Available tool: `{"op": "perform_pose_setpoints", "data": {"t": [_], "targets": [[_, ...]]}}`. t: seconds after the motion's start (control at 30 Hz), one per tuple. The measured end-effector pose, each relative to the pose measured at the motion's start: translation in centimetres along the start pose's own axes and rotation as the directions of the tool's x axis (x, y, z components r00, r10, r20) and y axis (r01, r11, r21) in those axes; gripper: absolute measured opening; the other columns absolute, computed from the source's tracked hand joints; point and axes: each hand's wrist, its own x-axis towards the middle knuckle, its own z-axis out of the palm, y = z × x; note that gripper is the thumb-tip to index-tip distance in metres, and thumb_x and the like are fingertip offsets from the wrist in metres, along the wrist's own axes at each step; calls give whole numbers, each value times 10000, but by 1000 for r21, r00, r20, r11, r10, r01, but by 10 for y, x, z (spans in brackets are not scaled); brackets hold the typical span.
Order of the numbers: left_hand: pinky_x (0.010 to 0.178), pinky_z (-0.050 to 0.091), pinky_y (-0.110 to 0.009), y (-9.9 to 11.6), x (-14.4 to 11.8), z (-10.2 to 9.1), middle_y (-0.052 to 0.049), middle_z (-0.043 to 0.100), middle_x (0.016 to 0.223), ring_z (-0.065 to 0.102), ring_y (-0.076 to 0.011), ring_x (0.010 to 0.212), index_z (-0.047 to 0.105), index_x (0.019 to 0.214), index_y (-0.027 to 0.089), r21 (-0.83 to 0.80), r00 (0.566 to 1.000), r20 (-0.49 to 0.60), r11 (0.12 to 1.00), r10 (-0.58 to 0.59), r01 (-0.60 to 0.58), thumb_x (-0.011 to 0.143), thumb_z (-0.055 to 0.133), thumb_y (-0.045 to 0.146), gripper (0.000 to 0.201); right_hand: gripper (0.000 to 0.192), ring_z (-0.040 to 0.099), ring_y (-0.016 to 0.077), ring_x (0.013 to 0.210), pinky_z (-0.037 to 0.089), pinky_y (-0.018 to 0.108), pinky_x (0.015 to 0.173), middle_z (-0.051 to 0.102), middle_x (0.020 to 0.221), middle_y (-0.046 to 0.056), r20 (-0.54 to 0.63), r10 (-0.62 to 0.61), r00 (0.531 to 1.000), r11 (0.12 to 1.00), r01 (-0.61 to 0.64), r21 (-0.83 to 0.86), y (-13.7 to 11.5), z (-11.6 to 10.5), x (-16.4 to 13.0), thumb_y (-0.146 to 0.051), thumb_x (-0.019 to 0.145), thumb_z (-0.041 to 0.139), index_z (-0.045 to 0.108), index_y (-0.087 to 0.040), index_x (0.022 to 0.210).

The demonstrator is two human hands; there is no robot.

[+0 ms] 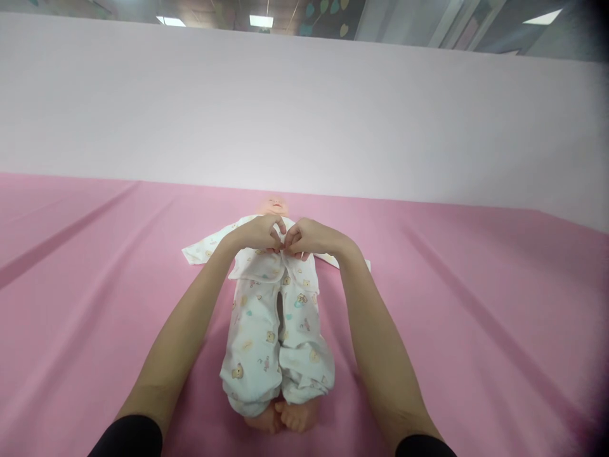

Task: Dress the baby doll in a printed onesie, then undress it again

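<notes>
The left hand (259,233) is closed in a pinch on the front edge of the doll's printed top (266,265), at the chest; the right hand (307,238) is pinched on the opposite edge, fingertips of both touching at the middle, just below the doll's chin. The doll (276,206) lies on its back on the pink sheet (476,304), head away from the person, bare feet (283,416) nearest; printed trousers (273,343) cover the legs.

The fabric looks thin and loose, so one edge may slip from a pinch if the hands pull apart unevenly; whatever fastener lies under the fingers is hidden, so it may well be misaligned unseen; a tug upward could shift the light doll on the smooth sheet.

Count: one doll; one top; one pair of trousers; two bare feet; two hands; one sheet; a plain pale wall (304,114) behind.
</notes>
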Motion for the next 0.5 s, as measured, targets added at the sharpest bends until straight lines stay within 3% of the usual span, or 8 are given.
{"op": "perform_pose_setpoints", "data": {"t": [0.27, 0.5], "targets": [[519, 445, -216, -7, 4, -2, -1, 661, 750, 616, -133, 632, 462, 910, 212, 41, 998, 41, 998, 43, -45, 680, 582, 156, 266, 79, 587, 120, 615, 508, 238, 600, 640, 653, 23, 77, -56, 995, 991, 46, 129, 16, -6, 8, -180, 631, 691, 698, -141, 699], [526, 459, -238, -13, 5, -7, -19, 673, 801, 561, -99, 543, 458, 922, 201, -71, 998, 64, 997, 27, -22, 697, 633, 210, 285, 68, 523, 101, 585, 424, 226, 552, 601, 603, 8, 12, -101, 995, 986, 99, 133, 14, -5, 8, -198, 607, 696, 694, -142, 646]]}}
